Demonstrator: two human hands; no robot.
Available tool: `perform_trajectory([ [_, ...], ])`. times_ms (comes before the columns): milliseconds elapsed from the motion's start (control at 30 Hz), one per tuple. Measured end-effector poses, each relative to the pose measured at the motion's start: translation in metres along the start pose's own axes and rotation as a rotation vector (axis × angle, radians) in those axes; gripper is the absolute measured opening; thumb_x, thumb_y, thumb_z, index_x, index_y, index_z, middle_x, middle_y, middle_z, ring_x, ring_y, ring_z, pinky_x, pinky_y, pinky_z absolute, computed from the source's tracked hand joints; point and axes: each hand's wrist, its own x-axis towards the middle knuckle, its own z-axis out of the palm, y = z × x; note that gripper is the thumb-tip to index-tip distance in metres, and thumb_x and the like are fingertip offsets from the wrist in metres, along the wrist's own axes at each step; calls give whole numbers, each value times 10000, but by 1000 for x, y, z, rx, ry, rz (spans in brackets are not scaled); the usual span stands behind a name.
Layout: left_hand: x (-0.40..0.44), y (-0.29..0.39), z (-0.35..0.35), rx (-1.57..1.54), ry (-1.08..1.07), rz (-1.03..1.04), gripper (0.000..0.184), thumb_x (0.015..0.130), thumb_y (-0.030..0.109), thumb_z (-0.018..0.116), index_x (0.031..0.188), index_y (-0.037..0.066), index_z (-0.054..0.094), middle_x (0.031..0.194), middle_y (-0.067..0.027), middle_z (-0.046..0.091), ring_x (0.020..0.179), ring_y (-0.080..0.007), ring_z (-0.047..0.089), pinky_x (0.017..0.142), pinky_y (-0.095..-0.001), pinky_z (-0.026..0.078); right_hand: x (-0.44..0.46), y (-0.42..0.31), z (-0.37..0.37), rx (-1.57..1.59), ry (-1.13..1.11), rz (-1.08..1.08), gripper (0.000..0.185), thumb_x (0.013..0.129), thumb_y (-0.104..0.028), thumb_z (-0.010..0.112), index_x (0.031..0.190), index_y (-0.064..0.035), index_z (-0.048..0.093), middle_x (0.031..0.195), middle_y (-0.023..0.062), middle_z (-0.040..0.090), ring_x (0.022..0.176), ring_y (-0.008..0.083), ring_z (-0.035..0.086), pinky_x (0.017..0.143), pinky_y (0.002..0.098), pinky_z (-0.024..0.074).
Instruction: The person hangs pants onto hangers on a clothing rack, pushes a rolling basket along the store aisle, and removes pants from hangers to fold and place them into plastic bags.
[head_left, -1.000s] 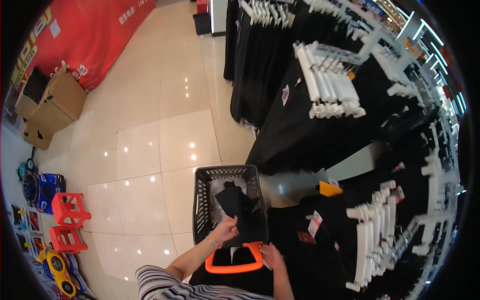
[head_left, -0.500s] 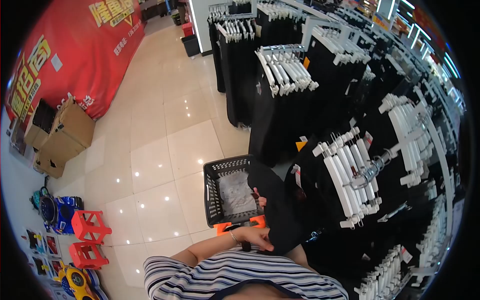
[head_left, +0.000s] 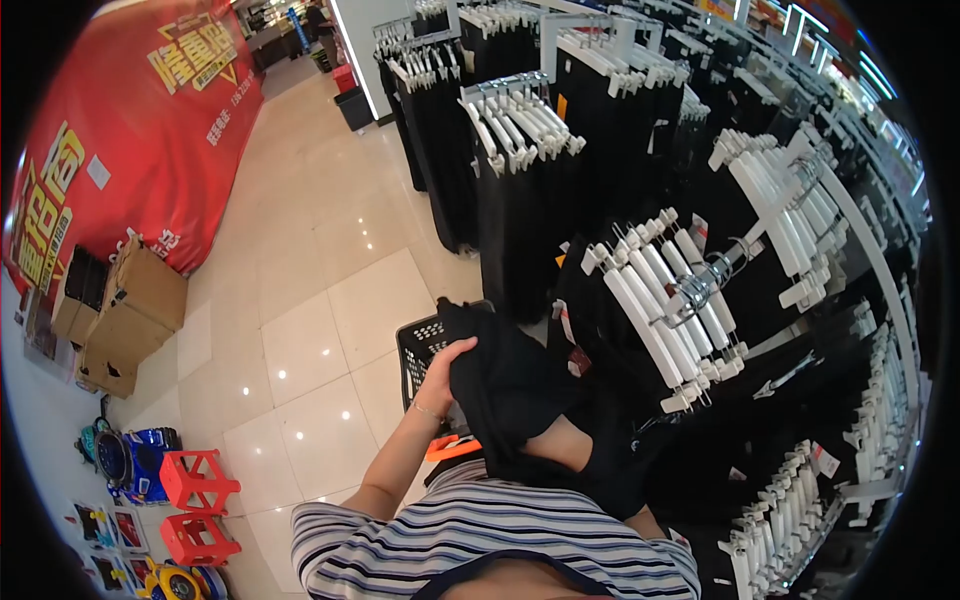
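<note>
My left hand point(head_left: 446, 374) grips the left edge of a pair of black trousers point(head_left: 515, 375), thumb on top of the cloth. The trousers are bunched and draped in front of my body, over the shopping basket. My right forearm point(head_left: 562, 443) reaches in under the fabric; the hand itself is hidden by it. The black plastic shopping basket point(head_left: 408, 365) shows only its left side, with an orange handle point(head_left: 450, 446) nearest my waist. Just right of the trousers, white clip hangers point(head_left: 665, 305) hang on a rail with more black garments.
Several racks of black garments point(head_left: 525, 225) stand ahead and to the right. At the left are red stools point(head_left: 197, 480), a cardboard box point(head_left: 135, 310) and toy vehicles point(head_left: 140, 465). A tiled aisle point(head_left: 310, 260) runs forward beside a red banner point(head_left: 130, 130).
My left hand has risen from my waist to the trousers' left edge. The cloth has spread leftward over the basket. My right fingers, visible before, are now covered. The view has shifted slightly.
</note>
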Motion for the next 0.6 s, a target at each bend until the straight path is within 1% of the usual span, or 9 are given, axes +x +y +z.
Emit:
perform_trajectory([
  [33,3,-2,2,82,29,-16,309,859,226,557,1056,-8,601,1018,-125,644,970,-253,607,915,-383,469,4,2,0,-5,4,-9,492,920,-338,477,1285,-12,426,1192,146,543,1080,223,536,921,327,432],
  [133,6,-12,17,-18,55,20,243,780,117,536,964,-18,620,915,-110,659,884,-244,623,859,-358,498,3,7,3,-23,21,-14,502,920,-341,479,1299,-18,418,1202,145,538,1089,217,533,924,317,433],
  [300,3,-20,20,-227,-201,34,377,708,132,578,1047,-31,592,1020,-129,637,957,-253,605,899,-366,480,-56,18,-20,-151,29,204,519,920,-347,482,1322,-28,404,1219,143,530,1104,208,529,929,301,434],
  [367,2,-24,21,-261,-340,81,436,698,150,586,1092,-36,569,1062,-134,621,988,-265,594,919,-376,468,-84,17,-32,-181,169,317,527,920,-349,484,1332,-32,399,1226,143,526,1109,205,528,931,294,434],
  [433,4,-27,28,-293,-482,133,466,704,173,587,1119,-35,547,1091,-138,604,1010,-271,581,932,-381,457,-102,2,-26,115,498,231,719,870,-503,501,1374,-26,315,1259,174,493,1112,228,528,920,297,439],
  [500,6,-34,37,-324,-650,192,497,709,197,587,1146,-33,526,1119,-141,587,1031,-278,568,945,-386,445,-107,-15,-28,509,439,-4,922,794,-652,502,1411,-27,219,1295,212,452,1109,253,532,911,314,444],
  [533,7,-38,41,-337,-739,217,513,712,208,588,1159,-32,515,1133,-143,578,1042,-281,561,951,-389,439,-101,-31,-29,748,209,-189,1027,744,-723,494,1426,-30,165,1315,235,428,1105,266,535,908,330,446],
  [567,10,-42,45,-353,-817,237,529,714,220,588,1172,-32,505,1148,-145,570,1053,-284,555,958,-392,434,-103,-48,-22,641,145,-241,1103,686,-780,451,1427,-24,141,1340,268,381,1074,270,550,874,336,455],
  [600,12,-46,48,-371,-894,260,546,717,232,588,1186,-31,494,1162,-147,561,1064,-287,548,964,-394,428,-102,-66,-14,637,33,-281,1039,733,-634,606,1431,-24,136,1391,243,323,1146,256,499,881,316,433],
])
